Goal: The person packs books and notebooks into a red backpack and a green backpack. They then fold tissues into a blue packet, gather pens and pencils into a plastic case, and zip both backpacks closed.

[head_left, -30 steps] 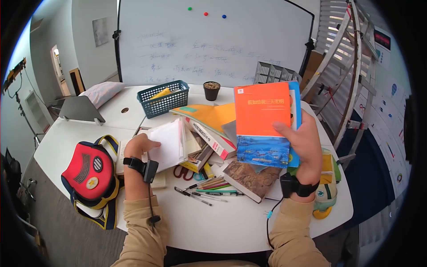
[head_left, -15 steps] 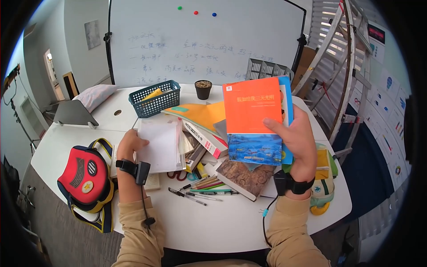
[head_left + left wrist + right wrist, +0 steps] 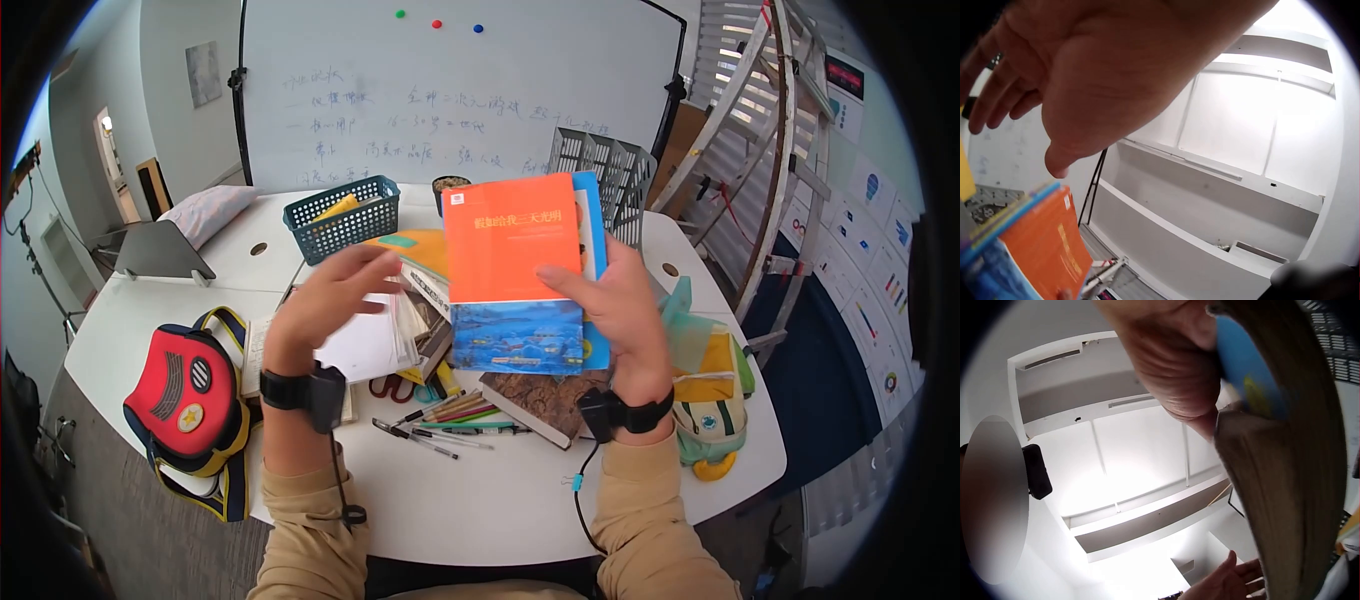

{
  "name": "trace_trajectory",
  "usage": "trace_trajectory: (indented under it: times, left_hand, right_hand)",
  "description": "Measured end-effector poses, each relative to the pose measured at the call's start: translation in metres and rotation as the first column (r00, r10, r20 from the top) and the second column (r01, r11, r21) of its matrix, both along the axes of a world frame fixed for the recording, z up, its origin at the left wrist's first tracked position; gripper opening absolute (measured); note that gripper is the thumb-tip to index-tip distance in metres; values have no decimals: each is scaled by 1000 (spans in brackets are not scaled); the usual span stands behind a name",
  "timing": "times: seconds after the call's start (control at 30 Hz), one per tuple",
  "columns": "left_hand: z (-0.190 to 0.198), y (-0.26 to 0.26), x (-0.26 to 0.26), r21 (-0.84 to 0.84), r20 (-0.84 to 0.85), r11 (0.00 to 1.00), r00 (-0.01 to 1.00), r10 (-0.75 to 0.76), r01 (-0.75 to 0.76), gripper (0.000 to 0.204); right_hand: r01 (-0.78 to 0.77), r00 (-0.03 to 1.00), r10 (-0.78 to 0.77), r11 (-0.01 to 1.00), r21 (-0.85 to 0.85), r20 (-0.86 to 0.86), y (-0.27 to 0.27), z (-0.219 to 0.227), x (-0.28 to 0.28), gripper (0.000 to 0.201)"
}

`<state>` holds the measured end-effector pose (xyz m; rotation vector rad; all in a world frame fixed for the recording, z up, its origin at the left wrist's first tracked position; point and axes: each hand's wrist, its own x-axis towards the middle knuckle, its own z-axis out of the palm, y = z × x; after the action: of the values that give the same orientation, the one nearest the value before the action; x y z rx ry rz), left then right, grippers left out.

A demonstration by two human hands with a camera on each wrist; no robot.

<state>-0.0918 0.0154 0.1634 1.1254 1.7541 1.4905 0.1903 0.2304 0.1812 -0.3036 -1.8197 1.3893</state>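
Observation:
My right hand (image 3: 632, 320) grips a small stack of books upright above the table, thumb across the front cover. Foremost is an orange book (image 3: 510, 240) with a blue picture band along its bottom; a blue-covered book (image 3: 597, 215) juts out behind it. Thick page edges (image 3: 1266, 481) of the stack fill much of the right wrist view. To the left of the stack, my left hand (image 3: 325, 295) is raised with its fingers extended and nothing in it. Below it lies a pile of white paper (image 3: 360, 345), partly covered by the hand.
Pens and pencils (image 3: 470, 425), scissors (image 3: 390, 387) and a brown book (image 3: 530, 400) lie in front. A red backpack (image 3: 195, 385) sits left, a small green-and-yellow bag (image 3: 712, 420) right. Behind stand a perforated basket (image 3: 340, 228), a plant pot (image 3: 448, 186) and a grey file rack (image 3: 625, 180).
My left hand has let go of the white papers, risen and moved toward the books. The right hand has brought the stack leftward, uncovering more of the file rack.

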Motion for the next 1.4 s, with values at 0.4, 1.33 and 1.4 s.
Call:
trace_trajectory:
  times: [0.4,1.33,1.4]
  left_hand:
    - [0,38,64,53,-199,999,980,5,5,59]
    - [-41,-18,-74,-444,-655,667,724,214,-599,73]
    - [-48,-2,-76,-235,-613,876,764,203,-421,62]
  right_hand:
    - [73,995,-80,992,-103,-67,-12,-2,-14,41]
    - [47,913,-178,940,-338,-367,8,7,4,50]
    - [36,931,-155,940,-338,-331,6,3,0,49]
